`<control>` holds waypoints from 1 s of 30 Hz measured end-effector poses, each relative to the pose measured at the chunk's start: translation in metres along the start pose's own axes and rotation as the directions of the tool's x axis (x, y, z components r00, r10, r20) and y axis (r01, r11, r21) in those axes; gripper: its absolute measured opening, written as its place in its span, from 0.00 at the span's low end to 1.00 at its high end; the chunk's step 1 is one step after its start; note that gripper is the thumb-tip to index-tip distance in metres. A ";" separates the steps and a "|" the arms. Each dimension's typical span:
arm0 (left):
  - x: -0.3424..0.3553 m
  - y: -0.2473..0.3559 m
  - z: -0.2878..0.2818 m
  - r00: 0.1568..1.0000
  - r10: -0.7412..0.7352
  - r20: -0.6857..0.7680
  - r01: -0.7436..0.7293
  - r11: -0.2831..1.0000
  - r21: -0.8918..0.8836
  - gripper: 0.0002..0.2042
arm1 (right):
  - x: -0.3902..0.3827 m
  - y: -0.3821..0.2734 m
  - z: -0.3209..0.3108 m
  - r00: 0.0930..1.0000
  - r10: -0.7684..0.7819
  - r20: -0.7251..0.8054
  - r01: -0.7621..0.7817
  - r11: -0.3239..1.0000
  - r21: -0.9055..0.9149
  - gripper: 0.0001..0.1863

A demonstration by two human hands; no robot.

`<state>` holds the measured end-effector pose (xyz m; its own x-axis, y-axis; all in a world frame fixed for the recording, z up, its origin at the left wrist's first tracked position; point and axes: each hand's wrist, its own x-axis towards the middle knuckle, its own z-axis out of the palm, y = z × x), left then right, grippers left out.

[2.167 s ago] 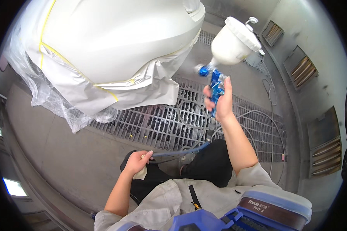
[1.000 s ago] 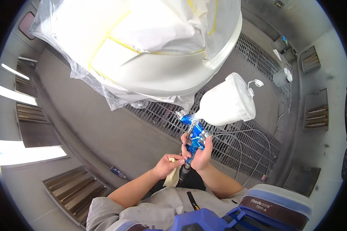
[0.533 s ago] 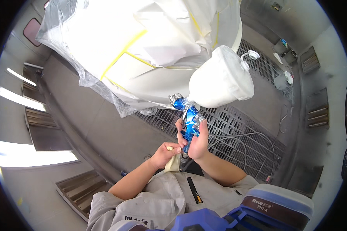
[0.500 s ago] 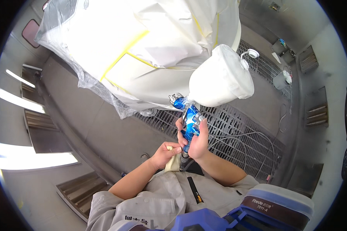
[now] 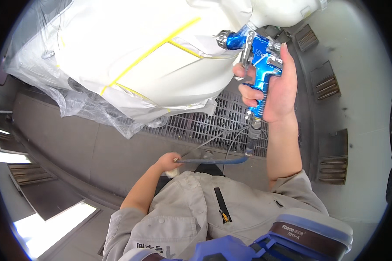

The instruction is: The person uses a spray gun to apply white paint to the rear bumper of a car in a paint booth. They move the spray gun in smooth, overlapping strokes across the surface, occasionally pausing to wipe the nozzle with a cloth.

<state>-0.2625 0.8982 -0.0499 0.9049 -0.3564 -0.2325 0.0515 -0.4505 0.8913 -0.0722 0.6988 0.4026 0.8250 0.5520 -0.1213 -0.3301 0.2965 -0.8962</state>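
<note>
My right hand (image 5: 282, 93) is wrapped round the handle of a blue spray gun (image 5: 260, 54), raised at upper right, its fingers by the silver trigger. The gun's nozzle points left, toward a car body panel (image 5: 161, 80) framed by yellow masking tape (image 5: 150, 52) and white sheeting. A white paint cup (image 5: 285, 12) sits on top of the gun, partly cut off by the picture's edge. From the handle's base a blue air hose (image 5: 213, 161) curves down to my left hand (image 5: 168, 161), which is closed on it low in front of my body. A pale cloth (image 5: 173, 172) hangs under that hand.
Clear plastic film (image 5: 80, 98) drapes from the car's lower left side. Floor grating (image 5: 231, 113) runs beneath the gun, with loops of hose over it. Booth walls with vents (image 5: 331, 158) stand at right, and bright lamps (image 5: 56, 228) at left.
My right hand has lifted the spray gun up and to the right, away from my left hand. The left hand has moved down and left and now grips the hose. The view has shifted.
</note>
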 end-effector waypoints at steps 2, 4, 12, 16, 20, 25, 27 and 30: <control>-0.035 -0.014 0.002 0.990 -0.111 -0.084 0.106 0.993 -0.060 0.13 | 0.001 -0.006 0.010 0.998 0.011 -0.069 -0.018 0.996 -0.091 0.37; -0.066 -0.015 0.005 0.971 -0.191 -0.142 0.155 0.960 -0.233 0.15 | 0.010 -0.001 0.013 0.992 0.039 -0.116 -0.060 0.981 -0.183 0.37; -0.141 -0.030 -0.007 0.841 -0.429 -0.329 0.132 0.753 -0.645 0.17 | 0.080 0.074 0.014 0.935 -0.141 -0.325 -0.001 0.917 -0.399 0.33; -0.157 -0.052 -0.013 0.839 -0.378 -0.392 0.072 0.790 -0.609 0.19 | 0.092 0.075 0.008 0.992 0.039 -0.117 -0.055 0.990 -0.134 0.35; -0.164 -0.055 -0.020 0.849 -0.356 -0.391 0.093 0.829 -0.551 0.20 | 0.080 0.077 -0.007 0.976 0.041 -0.212 -0.061 0.994 -0.091 0.35; -0.172 -0.053 -0.027 0.861 -0.324 -0.392 0.138 0.891 -0.432 0.21 | 0.036 0.108 -0.023 0.831 -0.110 -0.546 -0.034 0.968 -0.248 0.34; -0.181 -0.059 -0.033 0.843 -0.372 -0.389 0.136 0.847 -0.514 0.22 | 0.035 0.127 -0.015 0.803 -0.183 -0.568 0.036 0.965 -0.260 0.34; -0.199 -0.077 -0.049 0.820 -0.399 -0.410 0.044 0.759 -0.650 0.24 | 0.040 0.150 0.010 0.829 -0.174 -0.532 0.074 0.976 -0.205 0.33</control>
<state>-0.4256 1.0440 -0.0528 0.8947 0.2235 -0.3867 0.3537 0.1743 0.9190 -0.0931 0.7728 0.2675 0.9852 -0.0091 -0.1713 -0.1673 0.1700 -0.9711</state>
